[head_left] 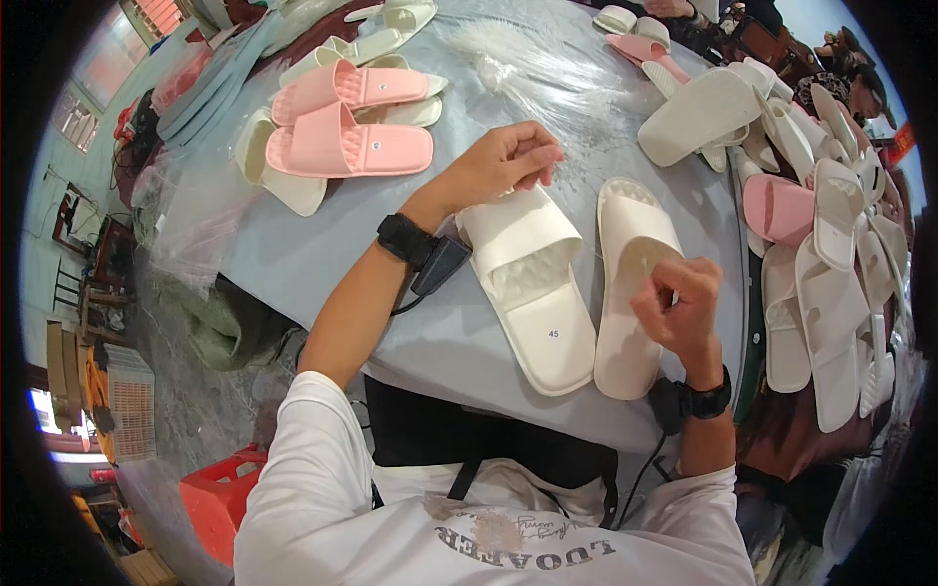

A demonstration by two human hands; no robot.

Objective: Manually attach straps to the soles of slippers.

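Observation:
Two cream-white slippers lie side by side on the grey table in front of me, toes pointing away. The left slipper (532, 317) bears a small dark printed mark on its heel. Over the heel half of the right slipper (625, 234), my right hand (681, 305) is closed in a pinch and hides part of the insole. My left hand (513, 161) has its fingers curled in just beyond the left slipper's toe. Whatever either hand may hold is hidden or too small to make out.
Pink slippers (391, 154) rest on white ones at the far left. A large heap of white slippers (831, 332), with a pink slipper (779, 210) among them, fills the right side. Clear plastic bags (523, 73) lie at the back. A red stool (220, 498) stands at lower left.

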